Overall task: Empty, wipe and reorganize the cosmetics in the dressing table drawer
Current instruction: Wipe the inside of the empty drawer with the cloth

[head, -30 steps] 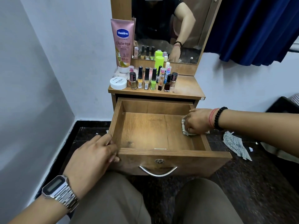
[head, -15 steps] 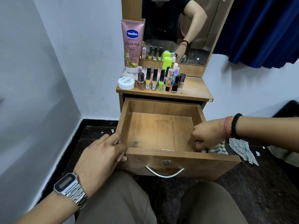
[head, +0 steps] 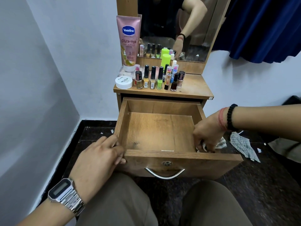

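Head view, drawer: the wooden drawer (head: pixel 160 132) is pulled out toward the person, and its floor shows bare wood with a dark smudge near the front left corner.
Drawer front: a curved metal handle (head: pixel 164 173) hangs below a small round lock.
Left hand: the left hand (head: pixel 97 160) rests on the drawer's front left corner, fingers nearly straight along the side wall and front edge, gripping nothing.
Right hand: the right hand (head: pixel 206 136) is curled at the front right corner inside the drawer, fingers clamped on a checked cloth (head: pixel 219 143) that spills over the right wall.
Second cloth: another checked cloth (head: pixel 244 146) lies on the dark floor (head: pixel 268 185), just right of the drawer.
Worktop: the worktop (head: pixel 193 87) above the drawer carries the cosmetics, all crowded on its left half.
Cosmetics: a pink Vaseline tube (head: pixel 129 43) stands upright on its cap at the back left; a white round jar (head: pixel 123 82) sits at the front left; a row of nail polish bottles (head: pixel 153 79) stands beside it; a bright green cylinder (head: pixel 165 59) rises behind them.
Mirror: the mirror (head: pixel 171 22) reflects an arm and the bottle tops.
Hard to make out: the small items behind the polish row overlap, so their kinds cannot be told; most of the first cloth is hidden under the right hand; the jar's label is too small to read in full.
Cut off: the mirror top and the blue curtain (head: pixel 263 26) run out of frame.
Wrists: a metal watch (head: pixel 66 196) on the left, a black bead bracelet (head: pixel 231 117) on the right.
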